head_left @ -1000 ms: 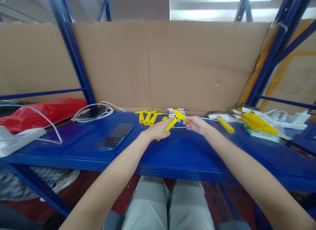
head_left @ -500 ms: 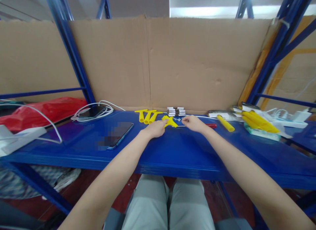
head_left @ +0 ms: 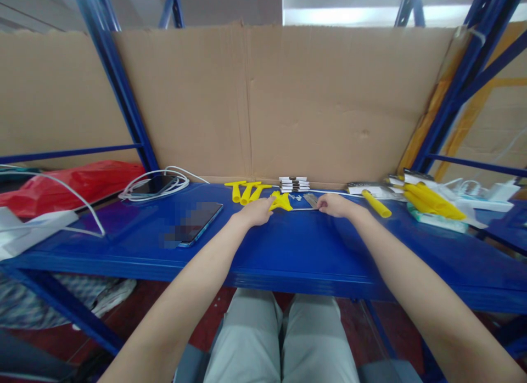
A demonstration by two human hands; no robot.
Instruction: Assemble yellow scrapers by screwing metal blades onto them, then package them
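Observation:
Fingertips of my left hand [head_left: 256,210] are closed on the near side of a yellow plastic T-shaped handle [head_left: 282,201]. Its wide end points toward me. To the right, my right hand [head_left: 335,205] pinches the edge of a small flat grey piece [head_left: 311,200], which looks like a metal blade. Between the hands lie tiny silvery parts [head_left: 295,197], too small to name. A thin rod runs along the tabletop just below them, partly hidden by my right hand. More yellow T-shaped handles [head_left: 246,194] lie side by side behind my left hand.
White packets with dark bands [head_left: 293,184] are stacked against the cardboard [head_left: 304,108]. A phone [head_left: 200,224] rests at left on the blue tabletop [head_left: 288,251], near coiled white cable [head_left: 181,180]. At right are a yellow tube [head_left: 376,204] and yellow pieces on a packet [head_left: 432,202].
My right hand has shifted slightly right, and the flat grey piece now shows at its fingertips. The red item beside it is now out of sight. My left hand has moved slightly left with the handle.

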